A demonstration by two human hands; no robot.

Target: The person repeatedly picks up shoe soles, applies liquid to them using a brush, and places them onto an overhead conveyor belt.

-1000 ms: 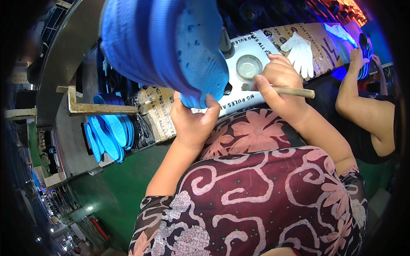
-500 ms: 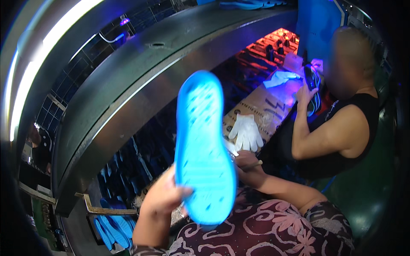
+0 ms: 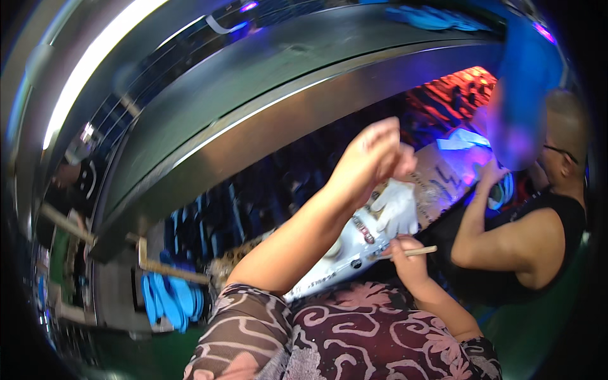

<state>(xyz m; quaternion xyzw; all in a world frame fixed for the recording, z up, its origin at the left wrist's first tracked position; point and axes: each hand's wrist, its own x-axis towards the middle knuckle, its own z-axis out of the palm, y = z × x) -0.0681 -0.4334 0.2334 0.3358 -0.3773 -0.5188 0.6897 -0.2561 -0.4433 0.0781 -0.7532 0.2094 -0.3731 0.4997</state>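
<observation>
My left hand (image 3: 375,155) is raised over the work surface, blurred by motion. Its fingers are loosely bent and apart, and no object shows in them. Lower right, my right hand (image 3: 408,256) is closed around a slim pale wooden handle (image 3: 423,251), whose other end I cannot make out. A white glove (image 3: 399,208) lies just beyond the right hand. Beneath my left forearm is a white printed plastic bag or sheet (image 3: 326,277), with a rounded pale object (image 3: 332,246) partly hidden by the arm.
A raised dark conveyor belt (image 3: 253,79) curves across the back, carrying blue soles (image 3: 437,19) at its far right. More blue soles (image 3: 171,297) stand at lower left beside a wooden bar (image 3: 174,271). A co-worker (image 3: 513,240) sits at right, handling footwear near printed cardboard (image 3: 437,174).
The blue sole has left my left hand, and that hand has reached forward and right. My view has shifted. The right hand still holds the wooden handle, which now shows more fully.
</observation>
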